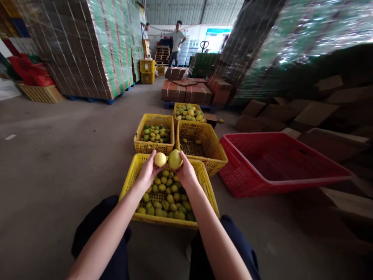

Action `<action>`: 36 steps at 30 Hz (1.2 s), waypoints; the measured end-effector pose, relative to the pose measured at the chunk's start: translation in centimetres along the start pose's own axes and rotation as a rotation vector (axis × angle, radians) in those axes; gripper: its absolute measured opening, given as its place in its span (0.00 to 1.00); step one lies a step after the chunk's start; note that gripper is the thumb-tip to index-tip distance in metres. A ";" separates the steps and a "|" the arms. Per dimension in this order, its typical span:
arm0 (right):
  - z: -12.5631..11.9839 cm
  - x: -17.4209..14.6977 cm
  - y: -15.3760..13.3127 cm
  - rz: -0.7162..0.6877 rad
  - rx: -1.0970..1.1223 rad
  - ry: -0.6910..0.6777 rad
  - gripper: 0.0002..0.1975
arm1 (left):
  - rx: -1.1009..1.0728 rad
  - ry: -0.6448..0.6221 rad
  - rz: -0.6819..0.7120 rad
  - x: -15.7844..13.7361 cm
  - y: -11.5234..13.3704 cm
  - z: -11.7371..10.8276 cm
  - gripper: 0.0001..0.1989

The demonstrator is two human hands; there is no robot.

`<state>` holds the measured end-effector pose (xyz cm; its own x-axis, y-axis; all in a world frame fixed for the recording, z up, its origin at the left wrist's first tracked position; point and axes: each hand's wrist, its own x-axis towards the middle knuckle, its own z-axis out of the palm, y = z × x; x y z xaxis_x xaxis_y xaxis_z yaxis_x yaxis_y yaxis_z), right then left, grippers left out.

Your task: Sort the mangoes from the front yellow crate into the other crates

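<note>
Our left hand (150, 170) curls around a pale fruit (160, 160), our right hand (186, 171) around a larger greenish fruit (175, 160), side by side, perhaps so we see both, above the fruit-strewn near crate (130, 182). Behind stand a part-filled crate (154, 147) and a sparsely filled crate (212, 146).

Round, pale yellow fruit (160, 160) in our left hand (149, 170), larger greenish-yellow fruit (175, 160) just beside it in our right hand (187, 172)

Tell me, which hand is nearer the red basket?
Right. The right hand is left of the red basket, holding a fruit; the left hand is farther left.
</note>
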<state>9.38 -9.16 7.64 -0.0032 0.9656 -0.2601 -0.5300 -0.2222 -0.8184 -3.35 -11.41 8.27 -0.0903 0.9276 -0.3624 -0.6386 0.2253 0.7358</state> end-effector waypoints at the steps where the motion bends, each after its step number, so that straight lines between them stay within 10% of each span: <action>1: 0.4 -0.3 -0.3 0.056 0.054 0.024 0.10 | -0.062 0.030 -0.035 0.1 0.2 0.1 0.16; 8: 1.5 -1.6 -0.9 0.130 0.073 0.126 0.09 | -0.105 0.029 -0.070 -0.2 0.3 0.4 0.17; 16: 1.3 -2.7 -0.7 -0.009 0.078 -0.031 0.17 | 0.087 -0.161 0.190 -1.4 0.5 0.9 0.19; 29: 0.5 -2.4 -1.4 0.320 0.225 -0.101 0.10 | -0.135 -0.056 -0.098 -0.1 0.7 0.3 0.18; 33: -1.2 -1.7 -2.8 0.366 0.340 -0.086 0.11 | 0.172 -0.165 -0.101 -0.3 -0.9 0.1 0.13; 36: -3.2 -1.4 -5.1 0.316 0.448 -0.010 0.12 | 0.683 -0.536 -0.228 -1.6 -4.8 -1.3 0.15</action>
<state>14.86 -9.78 10.54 -0.2278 0.8628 -0.4512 -0.8114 -0.4244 -0.4019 -1.16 -14.41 4.56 0.4615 0.8146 -0.3513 0.0122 0.3901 0.9207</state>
